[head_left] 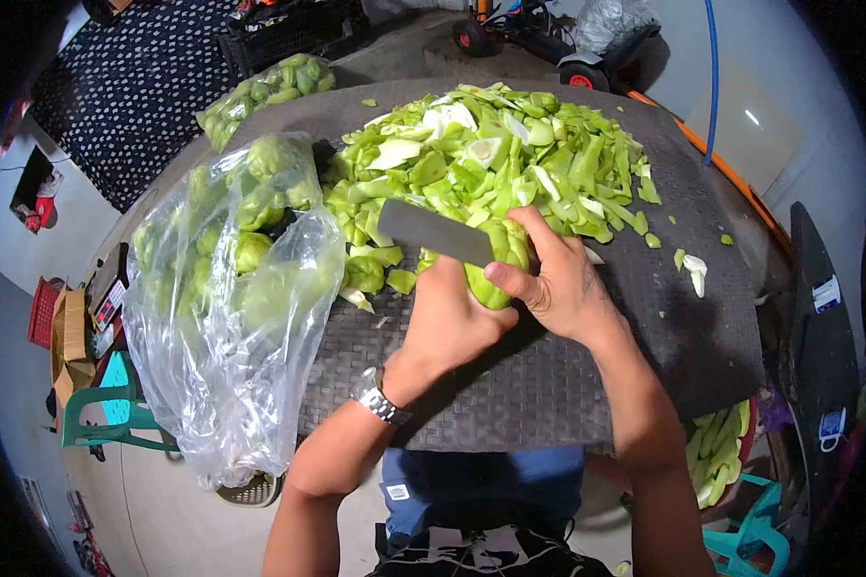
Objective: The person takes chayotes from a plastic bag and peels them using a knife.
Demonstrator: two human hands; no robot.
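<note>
A green chayote (496,288) is held between my two hands, close to the near edge of the peel heap. My left hand (450,313), with a metal watch at the wrist, is closed around its near left side. A knife with a broad grey blade (433,234) points leftward, its right end against the chayote. My right hand (563,288) is closed at that end, thumb on the chayote and index finger along its far side. The knife's handle is hidden. Beyond the hands, a large heap of green peels and cuttings (510,159) covers the table (471,404).
On the left, a clear plastic bag (236,317) of chayotes hangs over the table edge. Another filled bag (269,94) lies farther back. A tub of pale green pieces (717,447) stands below right. Teal plastic stools (115,404) stand at both sides.
</note>
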